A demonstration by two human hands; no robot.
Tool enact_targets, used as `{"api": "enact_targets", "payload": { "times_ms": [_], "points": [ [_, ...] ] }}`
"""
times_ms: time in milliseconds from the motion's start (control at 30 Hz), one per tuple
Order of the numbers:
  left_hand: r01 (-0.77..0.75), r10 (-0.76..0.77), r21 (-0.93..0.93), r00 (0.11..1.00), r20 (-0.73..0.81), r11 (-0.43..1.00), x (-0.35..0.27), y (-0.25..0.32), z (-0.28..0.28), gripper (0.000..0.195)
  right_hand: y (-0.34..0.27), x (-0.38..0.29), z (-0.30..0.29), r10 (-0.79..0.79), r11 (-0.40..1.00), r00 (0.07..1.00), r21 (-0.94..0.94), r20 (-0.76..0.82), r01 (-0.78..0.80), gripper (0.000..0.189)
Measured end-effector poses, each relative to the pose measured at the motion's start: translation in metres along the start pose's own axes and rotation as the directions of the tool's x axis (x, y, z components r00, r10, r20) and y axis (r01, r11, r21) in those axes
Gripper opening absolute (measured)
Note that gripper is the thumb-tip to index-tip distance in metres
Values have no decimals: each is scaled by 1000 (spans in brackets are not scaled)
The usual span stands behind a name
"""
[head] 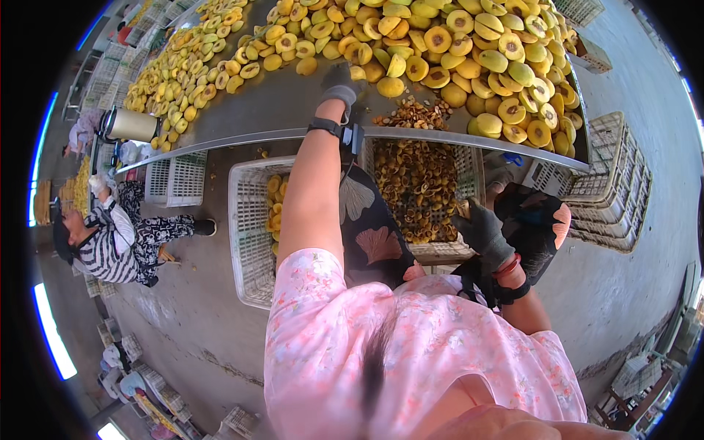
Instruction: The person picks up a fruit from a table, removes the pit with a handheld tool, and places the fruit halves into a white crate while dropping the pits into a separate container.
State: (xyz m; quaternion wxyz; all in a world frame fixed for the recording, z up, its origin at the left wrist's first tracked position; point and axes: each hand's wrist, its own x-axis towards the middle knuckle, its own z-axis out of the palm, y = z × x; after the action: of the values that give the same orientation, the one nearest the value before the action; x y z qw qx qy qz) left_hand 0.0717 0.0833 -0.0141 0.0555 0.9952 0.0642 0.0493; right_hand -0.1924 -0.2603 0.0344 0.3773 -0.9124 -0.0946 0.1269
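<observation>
My left hand (339, 85), in a dark grey glove, reaches over the metal table (264, 113) at the near edge of a heap of halved yellow stone fruit (438, 39), probably peaches. A fruit half (357, 73) lies by its fingertips; whether the fingers grip it is unclear. My right hand (484, 234), also gloved, is low beside my lap, its fingers closed round a small tan object (463, 208) that I cannot identify. Brown pit fragments (416, 114) lie on the table. Below its rim, a crate (436, 254) holds brown scraps (421, 190).
A white plastic crate (247, 236) with yellow fruit stands left of my legs. Stacked crates (610, 187) are at the right. The table's raised metal rim (418, 133) runs before me. A seated person (113, 236) is at the left, near a metal pail (132, 125).
</observation>
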Motion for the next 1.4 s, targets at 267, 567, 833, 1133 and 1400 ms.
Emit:
{"api": "enact_targets", "payload": {
  "times_ms": [267, 567, 833, 1133, 1400],
  "points": [
    [214, 196, -956, 965, 175, -202, -120, 42, -88, 52, -13, 8, -14, -426, 904, 900, -16, -93, 427, 25],
    [238, 308, -907, 943, 129, -348, -238, 85, -119, 65, -75, -10, -27, -285, 946, 951, 126, -122, 300, 28],
    [-59, 150, -970, 984, -96, -234, -286, 130, -134, 57, -80, -26, -28, -431, 877, 869, 114, -244, 467, 31],
    [-264, 47, -953, 961, -273, -148, -298, 157, -129, 44, -73, -39, -25, -324, 839, 941, 428, -102, 335, 30],
    [-64, -33, -970, 998, -58, -233, -302, 163, -129, 55, -70, -47, -20, -356, 861, 932, 367, -62, 353, 33]
  ]
}}
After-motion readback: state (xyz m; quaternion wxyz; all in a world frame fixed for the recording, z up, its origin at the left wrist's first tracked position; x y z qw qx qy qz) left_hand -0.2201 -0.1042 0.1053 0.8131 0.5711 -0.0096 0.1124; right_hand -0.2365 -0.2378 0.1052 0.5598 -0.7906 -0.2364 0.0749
